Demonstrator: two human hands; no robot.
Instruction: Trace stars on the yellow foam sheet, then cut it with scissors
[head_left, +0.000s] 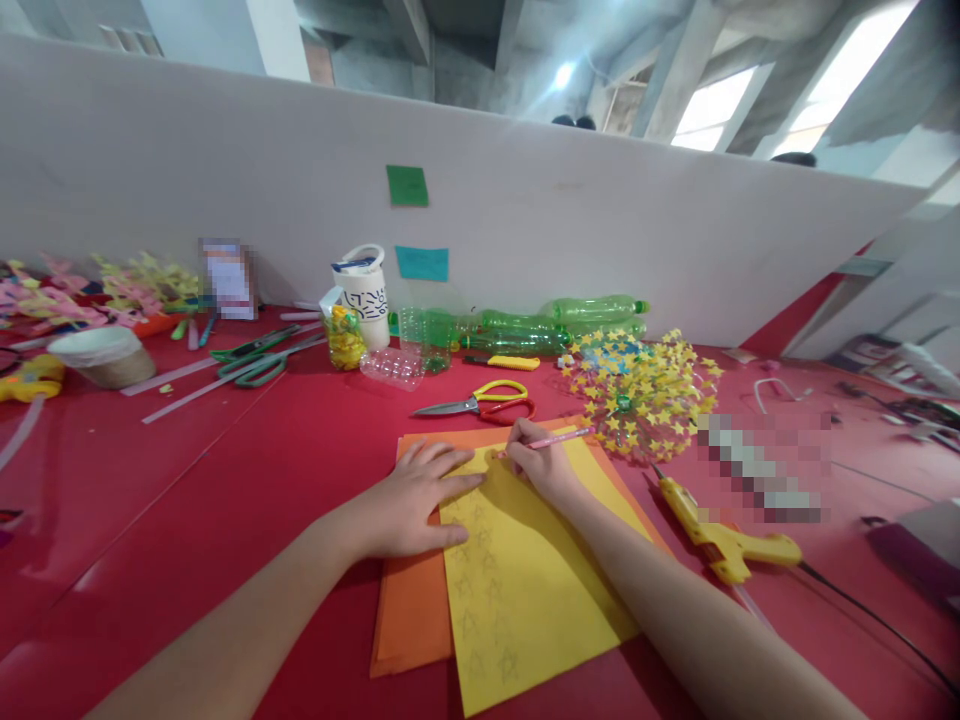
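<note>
While the right hand (544, 465) grips a slim pink pencil (566, 436) between its pinched fingers, the left hand (420, 500) lies flat with fingers spread over the left edge of a rectangular yellow paper sheet (555, 580). The pencil is at the far part of the sheet, its long axis running nearly crosswise: the writing end points left and slightly toward the person, the other end right and slightly away. The sheet's own long axis runs away from the person. Pencilled stars (491, 590) stand in two columns along its left side. Orange paper (412, 620) lies beneath the sheet, showing at its left. Beyond the sheet, metal scissors with red and yellow handles (480, 402) rest on the red tabletop (322, 460), blades pointing left. To its right lies a yellow glue gun (720, 540), nozzle pointing away and left; near its far right corner sits a rounded cluster of small yellow stars (652, 395).
</note>
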